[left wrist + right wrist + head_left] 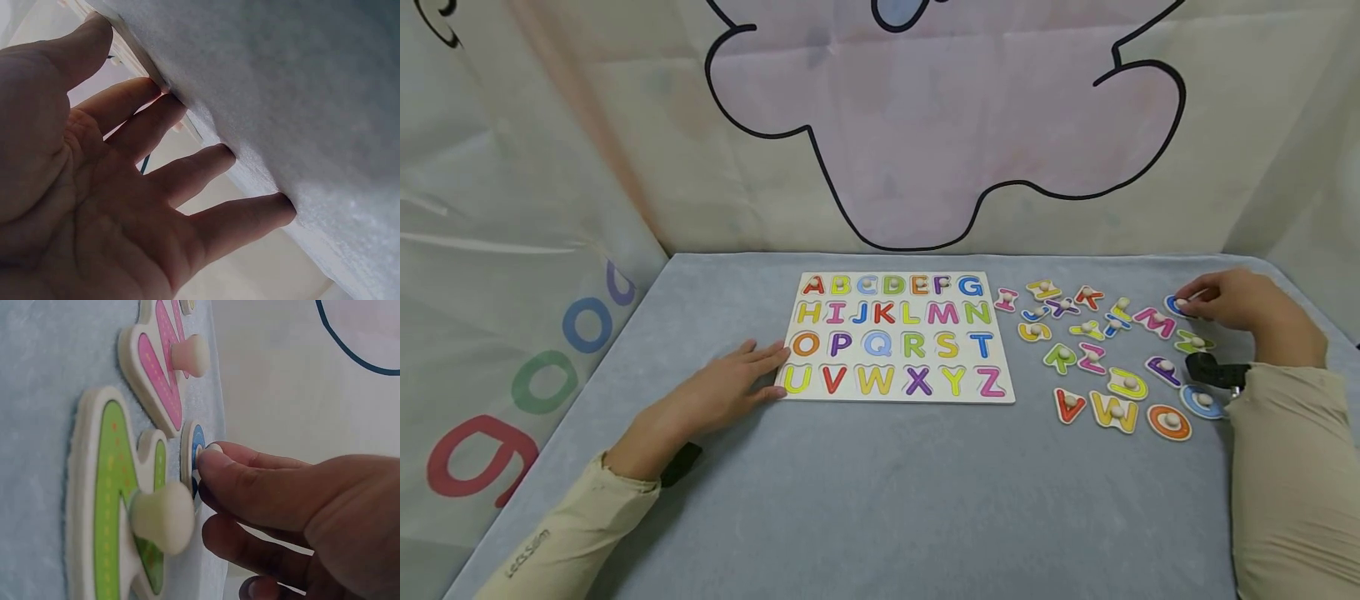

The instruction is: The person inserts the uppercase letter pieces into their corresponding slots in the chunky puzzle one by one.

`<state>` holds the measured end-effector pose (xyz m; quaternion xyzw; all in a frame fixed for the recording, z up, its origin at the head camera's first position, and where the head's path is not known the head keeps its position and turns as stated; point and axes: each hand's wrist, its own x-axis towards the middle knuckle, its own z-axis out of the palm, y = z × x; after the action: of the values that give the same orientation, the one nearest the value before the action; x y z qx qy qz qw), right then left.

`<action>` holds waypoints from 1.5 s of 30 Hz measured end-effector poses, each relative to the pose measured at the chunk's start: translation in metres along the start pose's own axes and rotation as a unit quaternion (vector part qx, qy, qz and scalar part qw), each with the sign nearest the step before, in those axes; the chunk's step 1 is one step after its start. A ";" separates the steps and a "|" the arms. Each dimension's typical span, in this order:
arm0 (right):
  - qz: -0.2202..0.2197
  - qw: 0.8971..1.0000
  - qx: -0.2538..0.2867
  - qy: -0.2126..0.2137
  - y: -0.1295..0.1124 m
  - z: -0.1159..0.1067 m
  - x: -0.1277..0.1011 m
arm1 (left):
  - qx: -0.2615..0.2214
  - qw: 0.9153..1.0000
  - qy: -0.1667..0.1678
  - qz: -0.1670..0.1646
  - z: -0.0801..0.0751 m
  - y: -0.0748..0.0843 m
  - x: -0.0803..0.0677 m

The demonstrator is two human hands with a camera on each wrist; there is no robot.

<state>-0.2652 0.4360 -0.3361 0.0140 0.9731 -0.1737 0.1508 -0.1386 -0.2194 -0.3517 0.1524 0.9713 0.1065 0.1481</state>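
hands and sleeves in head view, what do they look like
The left hand and right hand are gloveless. The left sleeve and right sleeve are beige; the left bears small dark lettering. A black device shows at each wrist.

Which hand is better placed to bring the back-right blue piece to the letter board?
The right hand, probably: it pinches the knob of that blue piece. The left hand rests at the left edge of the letter board, far from that piece.

A blue-grey table (910, 500) is carrying a white alphabet board (857, 343) towards twelve o'clock, while knobbed letter pieces (1092, 358) are lying scattered around two o'clock.
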 end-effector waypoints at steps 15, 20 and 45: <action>-0.030 0.998 -0.030 0.052 -0.029 -0.008 -0.009 | 0.005 1.000 0.009 0.012 -0.002 0.003 -0.001; -0.037 0.997 -0.026 0.058 -0.038 -0.009 -0.010 | -0.001 1.000 0.012 0.013 -0.001 0.001 -0.002; -0.126 0.985 -0.032 0.116 -0.162 -0.005 -0.012 | 0.000 1.000 0.012 0.005 0.002 -0.003 -0.001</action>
<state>-0.2678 0.2854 -0.2741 -0.0940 0.9830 -0.1569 0.0146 -0.1374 -0.2219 -0.3543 0.1558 0.9722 0.1093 0.1361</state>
